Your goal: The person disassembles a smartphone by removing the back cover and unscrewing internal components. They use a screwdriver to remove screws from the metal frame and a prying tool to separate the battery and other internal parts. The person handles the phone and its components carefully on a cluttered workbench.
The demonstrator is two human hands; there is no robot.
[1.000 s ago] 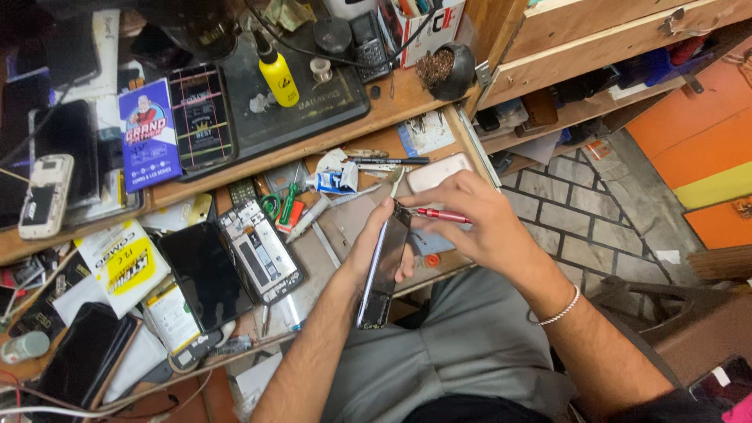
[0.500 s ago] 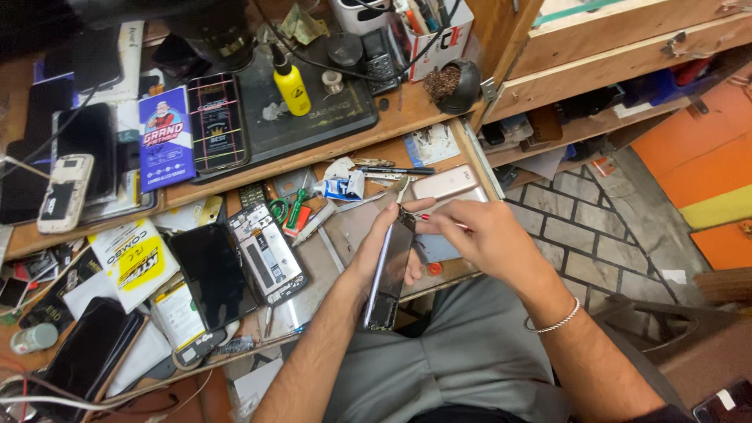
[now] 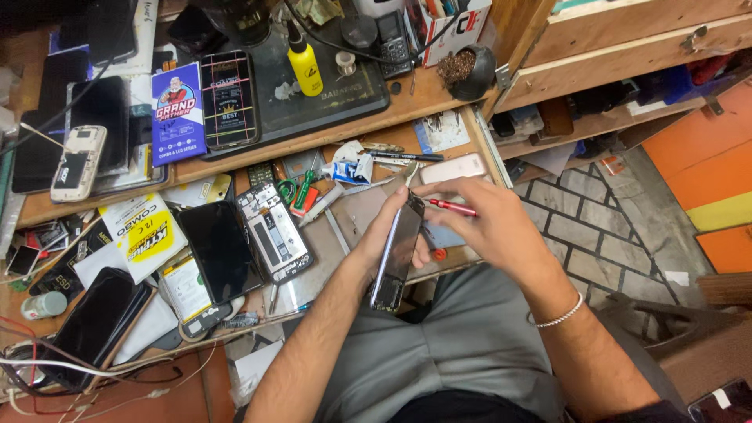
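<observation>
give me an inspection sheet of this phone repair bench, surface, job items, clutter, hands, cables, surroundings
Surface: wooden bench, crowded.
Job's things: dark phone held on edge over the lap; red-handled tool.
Clutter: opened phone, black screen panel, yellow bottle, glue tube.
Hands: left hand grips the phone; right hand holds the tool at its top end.
Cables: white and red leads at lower left.
Surroundings: tiled floor, wooden shelves.

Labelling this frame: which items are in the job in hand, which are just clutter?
In hand: left hand holding the phone on edge; right hand with the red screwdriver.

Lying about: opened phone, black screen panel, yellow bottle, glue tube, green scissors.
</observation>
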